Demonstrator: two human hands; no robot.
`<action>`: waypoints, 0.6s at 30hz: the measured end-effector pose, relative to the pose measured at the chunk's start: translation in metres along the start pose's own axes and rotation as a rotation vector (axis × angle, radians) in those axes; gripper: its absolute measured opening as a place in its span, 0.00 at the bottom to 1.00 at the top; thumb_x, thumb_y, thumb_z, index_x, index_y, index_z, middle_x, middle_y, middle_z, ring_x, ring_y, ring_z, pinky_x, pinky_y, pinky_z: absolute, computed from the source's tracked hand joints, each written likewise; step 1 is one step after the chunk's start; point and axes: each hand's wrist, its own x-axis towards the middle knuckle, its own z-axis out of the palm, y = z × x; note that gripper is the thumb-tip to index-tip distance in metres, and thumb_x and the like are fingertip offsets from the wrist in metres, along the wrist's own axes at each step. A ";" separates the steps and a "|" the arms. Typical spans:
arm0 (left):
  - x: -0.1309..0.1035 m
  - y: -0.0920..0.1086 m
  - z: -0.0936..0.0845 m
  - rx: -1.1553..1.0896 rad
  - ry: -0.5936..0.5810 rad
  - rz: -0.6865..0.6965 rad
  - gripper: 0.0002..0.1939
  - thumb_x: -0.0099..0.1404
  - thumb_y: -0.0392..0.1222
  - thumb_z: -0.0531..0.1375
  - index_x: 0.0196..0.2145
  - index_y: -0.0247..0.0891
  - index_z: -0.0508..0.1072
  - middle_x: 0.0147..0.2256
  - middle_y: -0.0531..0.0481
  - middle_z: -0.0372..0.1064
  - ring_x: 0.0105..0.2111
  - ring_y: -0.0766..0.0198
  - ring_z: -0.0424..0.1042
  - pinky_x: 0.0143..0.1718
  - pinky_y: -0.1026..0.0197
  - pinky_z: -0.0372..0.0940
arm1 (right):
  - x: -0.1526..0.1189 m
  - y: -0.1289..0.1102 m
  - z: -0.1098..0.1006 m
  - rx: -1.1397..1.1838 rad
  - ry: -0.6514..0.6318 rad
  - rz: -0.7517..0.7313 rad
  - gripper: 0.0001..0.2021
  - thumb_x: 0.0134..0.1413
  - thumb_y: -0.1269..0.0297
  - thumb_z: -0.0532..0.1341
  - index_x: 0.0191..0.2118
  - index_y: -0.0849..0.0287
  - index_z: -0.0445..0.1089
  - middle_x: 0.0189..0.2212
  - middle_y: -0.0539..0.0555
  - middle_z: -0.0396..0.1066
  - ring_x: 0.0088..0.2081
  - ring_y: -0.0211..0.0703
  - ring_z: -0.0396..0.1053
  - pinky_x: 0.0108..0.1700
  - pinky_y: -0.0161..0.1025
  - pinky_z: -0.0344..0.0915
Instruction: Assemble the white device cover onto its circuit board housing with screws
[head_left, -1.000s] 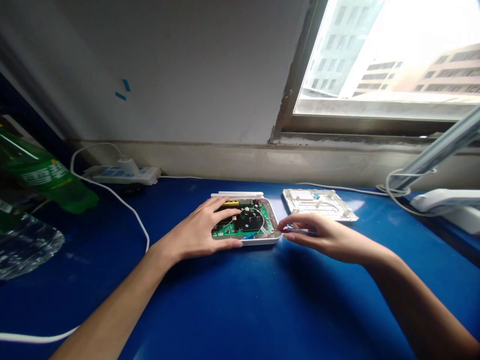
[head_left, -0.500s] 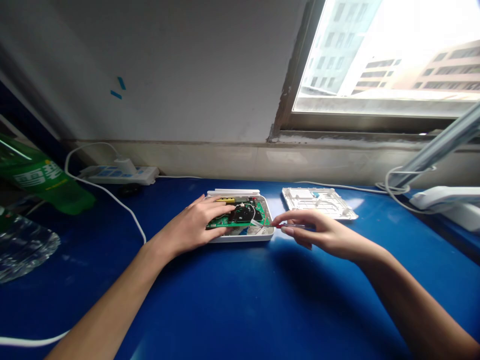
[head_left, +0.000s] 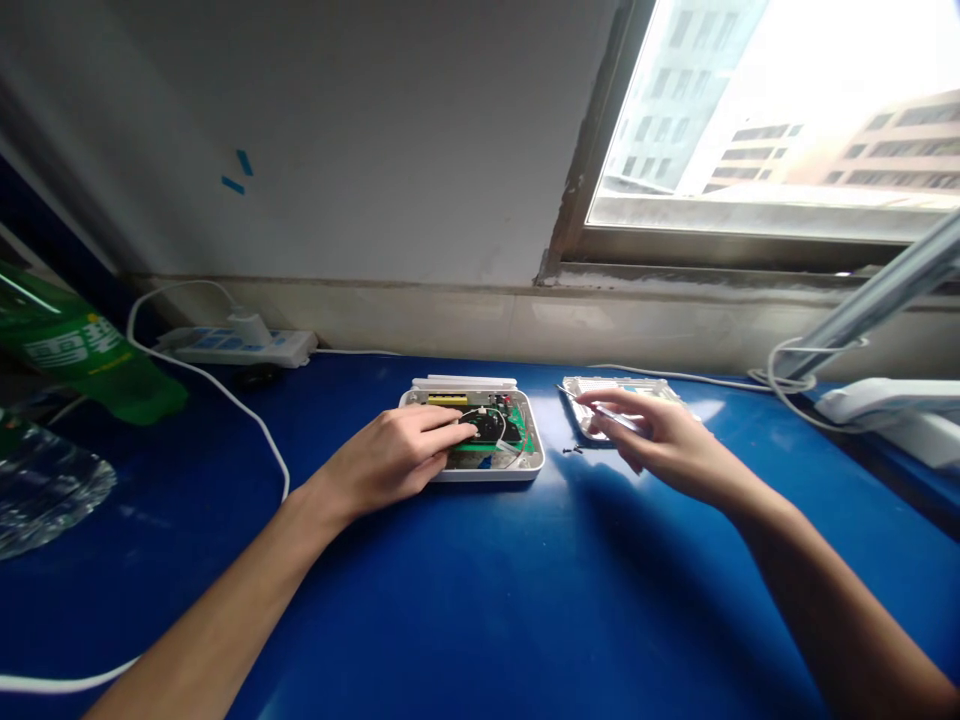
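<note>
My left hand (head_left: 397,450) lies over the left part of an open white plastic casing (head_left: 491,474), its fingers stretched out and the tips on a black part (head_left: 495,428) of the green circuit board (head_left: 523,432). A yellow strip (head_left: 448,400) and thin loose wires show inside the casing. To the right, the fingers of my right hand (head_left: 652,440) are closed round a slim screwdriver (head_left: 619,418), its tip pointing up and left. That hand hovers in front of a white casing cover (head_left: 585,385), hiding much of it. Several small dark screws (head_left: 573,450) rest between casing and cover.
A power strip (head_left: 285,347) with a plugged-in white cable stands by the wall. A green bottle (head_left: 112,365) and a clear bottle (head_left: 52,490) are at the left. At the right are a lamp arm (head_left: 855,300) and its white base (head_left: 892,400). Blue tabletop (head_left: 480,600) lies in front.
My right hand has moved up and right from the casing with the screwdriver, uncovering the dark screws. My left fingers have shifted slightly and drawn closer together on the board.
</note>
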 end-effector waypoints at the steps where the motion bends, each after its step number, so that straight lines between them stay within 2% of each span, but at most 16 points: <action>1: 0.000 0.000 0.001 -0.028 0.007 -0.029 0.26 0.64 0.25 0.60 0.58 0.38 0.75 0.56 0.41 0.76 0.54 0.52 0.77 0.55 0.50 0.74 | 0.000 -0.002 0.004 -0.047 0.023 -0.026 0.24 0.64 0.45 0.60 0.58 0.55 0.73 0.37 0.57 0.77 0.26 0.41 0.69 0.28 0.39 0.67; 5: 0.002 0.001 0.005 -0.117 0.030 -0.132 0.29 0.62 0.24 0.61 0.60 0.39 0.72 0.55 0.44 0.74 0.56 0.53 0.73 0.58 0.50 0.71 | -0.002 -0.009 0.011 -0.191 0.042 -0.171 0.17 0.64 0.52 0.62 0.53 0.54 0.75 0.38 0.56 0.77 0.33 0.46 0.73 0.33 0.40 0.68; 7: 0.002 0.002 0.007 -0.127 0.027 -0.152 0.30 0.62 0.22 0.61 0.60 0.39 0.72 0.55 0.44 0.73 0.56 0.53 0.72 0.58 0.50 0.71 | -0.005 -0.010 0.012 -0.221 -0.002 -0.201 0.15 0.63 0.55 0.62 0.51 0.54 0.74 0.34 0.54 0.75 0.31 0.44 0.70 0.31 0.39 0.64; 10: 0.002 0.004 0.010 -0.134 0.015 -0.160 0.32 0.62 0.20 0.59 0.61 0.40 0.70 0.54 0.43 0.71 0.56 0.54 0.70 0.58 0.50 0.70 | -0.007 -0.009 0.013 -0.237 -0.113 -0.188 0.10 0.61 0.61 0.62 0.48 0.54 0.71 0.23 0.47 0.66 0.24 0.39 0.62 0.26 0.36 0.56; 12: 0.003 0.005 0.010 -0.129 0.002 -0.160 0.33 0.61 0.19 0.58 0.61 0.40 0.70 0.54 0.43 0.69 0.56 0.54 0.69 0.58 0.50 0.70 | -0.007 -0.007 0.016 -0.286 -0.148 -0.191 0.08 0.59 0.65 0.62 0.45 0.54 0.69 0.21 0.45 0.62 0.23 0.38 0.59 0.25 0.36 0.53; 15: 0.003 0.005 0.011 -0.101 -0.010 -0.143 0.35 0.60 0.17 0.56 0.61 0.40 0.69 0.54 0.42 0.67 0.55 0.53 0.68 0.57 0.49 0.70 | -0.006 -0.006 0.024 -0.361 -0.180 -0.206 0.08 0.56 0.68 0.63 0.43 0.54 0.68 0.22 0.45 0.64 0.24 0.38 0.60 0.26 0.36 0.52; 18: 0.002 0.005 0.012 -0.048 -0.008 -0.104 0.35 0.59 0.16 0.54 0.61 0.39 0.69 0.53 0.42 0.67 0.55 0.53 0.67 0.57 0.48 0.71 | -0.005 -0.008 0.034 -0.381 -0.223 -0.206 0.07 0.58 0.66 0.62 0.43 0.54 0.69 0.23 0.45 0.66 0.24 0.38 0.61 0.27 0.35 0.53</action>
